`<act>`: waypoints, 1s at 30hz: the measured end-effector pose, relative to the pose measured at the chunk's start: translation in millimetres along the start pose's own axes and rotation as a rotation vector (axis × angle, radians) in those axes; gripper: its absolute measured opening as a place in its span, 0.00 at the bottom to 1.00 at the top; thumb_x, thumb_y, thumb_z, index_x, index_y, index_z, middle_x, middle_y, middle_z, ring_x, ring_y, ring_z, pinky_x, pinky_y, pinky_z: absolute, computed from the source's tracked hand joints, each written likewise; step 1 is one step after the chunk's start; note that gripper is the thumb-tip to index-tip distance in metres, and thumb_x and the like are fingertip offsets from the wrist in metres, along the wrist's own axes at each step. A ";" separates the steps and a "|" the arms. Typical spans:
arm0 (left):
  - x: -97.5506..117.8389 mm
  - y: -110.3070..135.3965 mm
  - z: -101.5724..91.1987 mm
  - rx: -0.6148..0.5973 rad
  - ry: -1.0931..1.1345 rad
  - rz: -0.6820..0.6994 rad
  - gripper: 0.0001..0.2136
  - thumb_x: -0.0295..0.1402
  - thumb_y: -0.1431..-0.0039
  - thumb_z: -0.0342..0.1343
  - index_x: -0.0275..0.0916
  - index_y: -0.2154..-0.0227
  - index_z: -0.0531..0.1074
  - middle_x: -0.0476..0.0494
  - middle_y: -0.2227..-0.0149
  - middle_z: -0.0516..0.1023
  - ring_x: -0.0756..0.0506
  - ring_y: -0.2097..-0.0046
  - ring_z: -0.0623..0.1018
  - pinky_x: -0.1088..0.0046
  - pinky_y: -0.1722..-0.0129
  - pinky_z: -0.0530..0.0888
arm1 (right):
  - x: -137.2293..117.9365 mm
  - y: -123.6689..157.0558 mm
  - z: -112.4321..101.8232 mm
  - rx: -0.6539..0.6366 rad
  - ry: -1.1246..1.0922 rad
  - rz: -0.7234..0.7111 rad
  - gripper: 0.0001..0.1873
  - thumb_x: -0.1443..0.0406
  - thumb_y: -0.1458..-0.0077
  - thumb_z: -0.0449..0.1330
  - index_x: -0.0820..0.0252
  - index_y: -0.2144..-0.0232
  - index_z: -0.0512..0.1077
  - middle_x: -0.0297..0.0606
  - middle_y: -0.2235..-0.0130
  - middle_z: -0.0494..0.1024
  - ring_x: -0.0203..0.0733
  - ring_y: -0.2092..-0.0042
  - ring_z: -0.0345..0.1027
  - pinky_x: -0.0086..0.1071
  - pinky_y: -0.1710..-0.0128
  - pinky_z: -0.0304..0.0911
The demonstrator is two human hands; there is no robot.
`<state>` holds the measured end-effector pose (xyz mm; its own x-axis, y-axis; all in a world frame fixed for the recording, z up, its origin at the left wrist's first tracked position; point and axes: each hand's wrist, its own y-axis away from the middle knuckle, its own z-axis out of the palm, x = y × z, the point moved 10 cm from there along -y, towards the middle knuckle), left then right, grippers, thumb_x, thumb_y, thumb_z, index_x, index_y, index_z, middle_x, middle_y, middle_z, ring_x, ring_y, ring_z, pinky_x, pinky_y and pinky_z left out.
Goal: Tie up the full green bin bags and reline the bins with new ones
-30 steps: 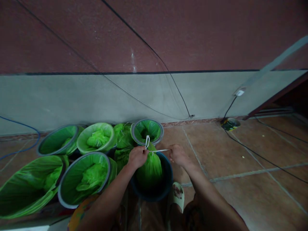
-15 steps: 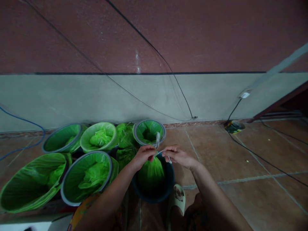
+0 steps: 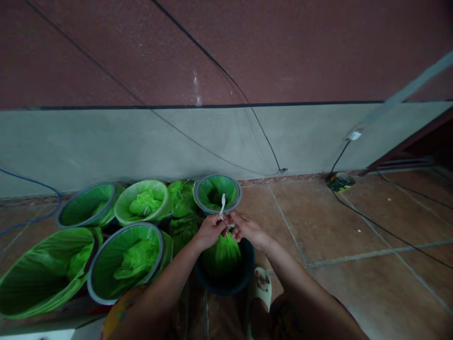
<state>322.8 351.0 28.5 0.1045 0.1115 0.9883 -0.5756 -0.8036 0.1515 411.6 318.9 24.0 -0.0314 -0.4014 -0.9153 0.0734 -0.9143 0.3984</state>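
A green mesh bag (image 3: pixel 223 255) stands gathered at its neck inside a dark bucket (image 3: pixel 231 289) between my feet. Above it, my left hand (image 3: pixel 211 230) pinches a white tie string (image 3: pixel 222 204) whose loose end sticks up past the fingers. My right hand (image 3: pixel 247 230) meets the left one at the bag's neck, fingers bent and closed on the same string. The fingertips overlap, so the knot or loop between them is partly hidden.
Several buckets lined with green mesh, among them a grey-rimmed bucket (image 3: pixel 124 293), crowd the left. Another lined bucket (image 3: pixel 198 200) stands by the wall ahead. A tin can (image 3: pixel 340 182) and black cable (image 3: pixel 385 233) lie on the tiled floor at right.
My right hand has moved left, closing the gap to my left hand. The string stretched between them is now bunched at the fingertips, and its loose end points up more clearly.
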 end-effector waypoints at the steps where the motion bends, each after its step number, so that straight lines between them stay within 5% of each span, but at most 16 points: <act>1: -1.6 -0.7 -0.9 0.007 0.005 -0.006 0.17 0.47 0.44 0.57 0.37 0.76 0.69 0.53 0.80 0.71 0.53 0.78 0.69 0.76 0.74 0.67 | 1.1 -1.4 2.0 -0.017 0.041 -0.020 0.22 0.48 0.42 0.55 0.61 0.64 0.72 0.35 0.73 0.75 0.31 0.77 0.64 0.25 0.79 0.59; 7: -16.4 3.6 -12.5 0.139 0.168 -0.182 0.14 0.42 0.54 0.65 0.35 0.72 0.75 0.47 0.74 0.78 0.50 0.74 0.77 0.74 0.70 0.72 | 1.4 -5.9 -12.1 0.060 0.189 -0.060 0.09 0.61 0.45 0.60 0.61 0.68 0.74 0.29 0.78 0.70 0.29 0.77 0.62 0.22 0.79 0.59; 13: -26.4 11.4 -22.8 0.242 0.336 -0.275 0.12 0.33 0.63 0.69 0.35 0.73 0.77 0.45 0.74 0.80 0.47 0.70 0.79 0.71 0.67 0.73 | 11.6 -2.7 -7.8 0.019 0.238 0.040 0.08 0.63 0.45 0.59 0.61 0.73 0.71 0.28 0.80 0.70 0.28 0.80 0.60 0.20 0.82 0.57; 19: -8.8 2.7 -31.3 0.250 -0.046 -0.069 0.02 0.26 0.58 0.63 0.37 0.77 0.78 0.48 0.75 0.79 0.48 0.70 0.77 0.72 0.63 0.72 | 20.8 -2.5 -7.9 -0.035 0.435 0.062 0.06 0.66 0.45 0.57 0.61 0.72 0.73 0.28 0.79 0.71 0.28 0.80 0.61 0.21 0.81 0.53; 25: 15.8 5.8 -24.6 0.217 -0.387 0.132 0.09 0.25 0.48 0.56 0.40 0.68 0.80 0.46 0.65 0.82 0.46 0.62 0.79 0.71 0.57 0.73 | -0.8 -3.6 -19.8 0.102 0.737 -0.079 0.10 0.66 0.43 0.56 0.59 0.67 0.78 0.34 0.73 0.77 0.35 0.71 0.70 0.26 0.70 0.59; 28: 27.5 10.7 -17.0 0.202 -0.427 0.248 0.12 0.23 0.49 0.54 0.41 0.66 0.80 0.46 0.63 0.81 0.46 0.61 0.79 0.71 0.55 0.72 | -12.4 -4.0 -17.2 0.132 0.649 -0.179 0.13 0.67 0.42 0.54 0.58 0.61 0.78 0.37 0.65 0.80 0.37 0.64 0.71 0.27 0.66 0.61; 30: 31.0 13.2 -13.8 0.207 -0.393 0.281 0.13 0.23 0.48 0.53 0.41 0.64 0.80 0.46 0.63 0.80 0.47 0.62 0.78 0.72 0.57 0.73 | -10.4 -6.1 -11.1 0.080 0.513 -0.175 0.14 0.65 0.42 0.53 0.60 0.60 0.77 0.35 0.67 0.79 0.34 0.69 0.68 0.26 0.70 0.60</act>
<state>307.2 351.9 61.3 0.2881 -0.3210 0.9022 -0.4573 -0.8739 -0.1649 422.5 329.2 30.4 0.4551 -0.1832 -0.8714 0.0340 -0.9743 0.2226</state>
